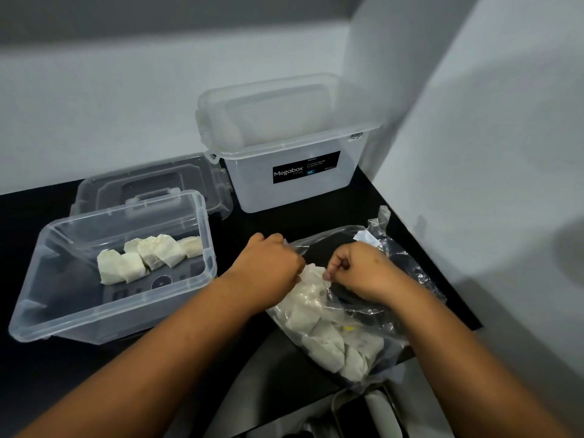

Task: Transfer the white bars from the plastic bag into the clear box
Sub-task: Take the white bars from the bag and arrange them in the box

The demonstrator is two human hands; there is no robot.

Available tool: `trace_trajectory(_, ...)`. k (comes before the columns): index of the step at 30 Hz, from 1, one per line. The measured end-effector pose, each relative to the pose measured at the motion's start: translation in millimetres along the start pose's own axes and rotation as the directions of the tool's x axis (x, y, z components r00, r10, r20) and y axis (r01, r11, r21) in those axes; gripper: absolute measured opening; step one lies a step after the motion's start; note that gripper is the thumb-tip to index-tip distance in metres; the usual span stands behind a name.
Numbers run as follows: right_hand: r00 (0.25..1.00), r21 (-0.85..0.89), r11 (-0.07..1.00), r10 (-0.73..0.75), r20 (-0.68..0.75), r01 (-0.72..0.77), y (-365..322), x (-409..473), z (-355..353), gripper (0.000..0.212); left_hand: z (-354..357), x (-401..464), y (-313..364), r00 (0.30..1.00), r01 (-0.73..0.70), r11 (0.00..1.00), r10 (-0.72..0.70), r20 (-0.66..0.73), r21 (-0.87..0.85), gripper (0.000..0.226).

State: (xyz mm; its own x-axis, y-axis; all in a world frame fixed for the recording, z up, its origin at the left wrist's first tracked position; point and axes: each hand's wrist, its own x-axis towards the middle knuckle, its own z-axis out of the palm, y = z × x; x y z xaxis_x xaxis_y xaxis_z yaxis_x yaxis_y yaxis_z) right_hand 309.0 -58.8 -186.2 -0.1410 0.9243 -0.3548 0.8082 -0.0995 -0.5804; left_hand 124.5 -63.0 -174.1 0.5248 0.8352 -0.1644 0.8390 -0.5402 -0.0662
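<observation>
A clear plastic bag [388, 298] lies on the black counter at the right, with several white bars [325, 339] inside it. My left hand [268, 263] is closed on the bag's left edge at its mouth. My right hand [363, 270] pinches the bag's plastic from the right, just above the top white bar. An open clear box [38, 289] sits at the left, tilted, holding several wrapped white bars [148, 257] along its far side.
A clear lid [151, 181] lies flat behind the clear box. A taller Megabox container [294, 172] stands at the back against the wall, its lid leaning inside. The counter edge and a grey wall run close on the right.
</observation>
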Motion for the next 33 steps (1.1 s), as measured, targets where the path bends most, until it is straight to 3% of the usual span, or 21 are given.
trace_trajectory(5,0.998,-0.157,0.987,0.018,-0.065,-0.028,-1,-14,-19,0.016,-6,6,9,0.996,0.057,0.998,-0.057,0.068,0.005,0.019)
trace_trajectory(10,0.992,-0.270,0.963,-0.035,-0.121,0.001,0,-26,-30,0.011,-12,31,29,0.998,0.052,0.978,-0.044,0.044,-0.203,0.018)
trace_trajectory(13,0.988,-0.312,0.950,-0.050,-0.149,0.001,0,-32,-36,0.013,-17,59,41,0.941,0.228,0.958,-0.171,0.291,-0.172,0.021)
trace_trajectory(16,0.978,-0.271,0.962,-0.088,-0.187,0.035,5,-36,-39,0.012,-2,70,43,0.879,0.225,0.972,-0.172,0.445,-0.068,0.031)
trace_trajectory(20,0.980,-0.263,0.965,-0.067,-0.185,0.017,7,-39,-40,0.012,2,67,43,0.899,0.218,0.976,-0.203,0.388,0.004,0.039)
trace_trajectory(25,0.986,-0.247,0.969,-0.018,-0.168,-0.024,5,-41,-40,0.017,8,64,37,0.943,0.145,0.987,-0.117,0.312,-0.066,0.032)
trace_trajectory(33,0.977,-0.279,0.960,-0.047,-0.208,-0.013,7,-44,-48,0.015,-13,51,10,0.991,0.097,0.882,-0.041,0.131,-0.462,0.006)
